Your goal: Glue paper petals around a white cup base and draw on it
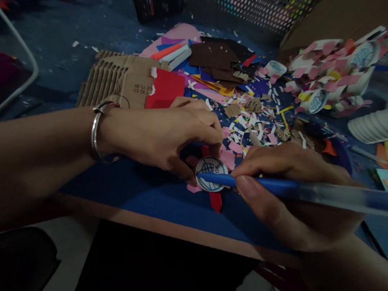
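Observation:
In my right hand (290, 192) is a blue pen (274, 185) with a clear barrel, gripped near its front end. Its tip touches the white round face of a small paper cup (212, 168), where a blue grid pattern is drawn. My left hand (177, 137), with a silver bangle at the wrist, has thumb and fingers closed around the cup's left and far sides. Red paper strips (215, 201) and pink paper pieces (193, 188) stick out around the cup. My left fingers partly hide its far side.
Paper scraps (245, 122) litter the table beyond my hands. Corrugated cardboard (102, 79) and red paper (166, 88) lie left of them. Decorated cups (335, 75) and stacked white cups (375, 125) are at the right. A perforated basket (250, 7) stands behind. The table edge (162, 225) runs nearest me.

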Motion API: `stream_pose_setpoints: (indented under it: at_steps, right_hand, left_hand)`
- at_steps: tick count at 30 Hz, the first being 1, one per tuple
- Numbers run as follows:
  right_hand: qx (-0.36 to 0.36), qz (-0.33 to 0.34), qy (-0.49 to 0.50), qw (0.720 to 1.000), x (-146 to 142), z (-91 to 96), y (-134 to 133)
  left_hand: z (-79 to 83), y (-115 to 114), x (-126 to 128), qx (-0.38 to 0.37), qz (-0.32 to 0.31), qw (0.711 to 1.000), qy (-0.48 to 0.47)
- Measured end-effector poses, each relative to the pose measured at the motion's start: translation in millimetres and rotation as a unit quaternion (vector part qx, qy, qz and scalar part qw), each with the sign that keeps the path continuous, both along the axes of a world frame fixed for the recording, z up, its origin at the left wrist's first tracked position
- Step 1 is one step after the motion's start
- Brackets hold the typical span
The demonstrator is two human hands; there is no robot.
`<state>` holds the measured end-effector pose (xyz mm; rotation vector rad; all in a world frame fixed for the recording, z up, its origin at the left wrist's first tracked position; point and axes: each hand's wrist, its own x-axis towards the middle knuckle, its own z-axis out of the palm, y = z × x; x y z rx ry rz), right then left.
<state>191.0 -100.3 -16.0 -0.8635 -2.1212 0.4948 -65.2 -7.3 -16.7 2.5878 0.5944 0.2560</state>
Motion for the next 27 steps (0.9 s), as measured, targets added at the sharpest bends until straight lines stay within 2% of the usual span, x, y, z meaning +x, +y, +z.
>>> stream_pose_setpoints:
  at_steps: [3,8,14,15,16,19,23,27]
  right_hand:
    - [-0.007,-0.029,-0.008,1.0,-0.1,1.6,-0.2]
    - [0.047,-0.042,0.003,0.998,1.0,-1.0,4.1]
    - [0.011,-0.059,-0.013,0.998,2.5,-4.7,2.5]
    - [0.017,-0.056,-0.012,0.998,2.4,-4.7,2.4]
    - [0.029,-0.051,-0.011,0.998,2.1,-4.6,2.6]
    - [0.06,-0.044,-0.009,0.997,0.8,-4.2,3.3]
    - [0.04,-0.064,-0.018,0.997,0.2,-5.0,2.8]
    - [0.052,-0.06,-0.009,0.997,1.0,-6.7,2.1]
  left_hand:
    - [0.7,0.5,0.1,-0.03,-0.014,0.999,0.0]
    - [1.0,0.1,1.1,-0.013,-0.011,1.0,0.01]
    - [2.8,-0.8,0.3,-0.017,-0.021,1.0,-0.004]
    - [2.0,-0.2,0.1,-0.025,-0.018,0.999,0.017]
    - [1.0,0.4,0.0,-0.02,-0.023,0.999,-0.012]
    - [-1.1,1.5,0.8,-0.028,-0.015,1.0,-0.002]
    - [-0.8,0.6,2.0,-0.016,-0.015,1.0,0.006]
    - [-0.7,0.3,0.7,-0.02,-0.019,1.0,0.003]
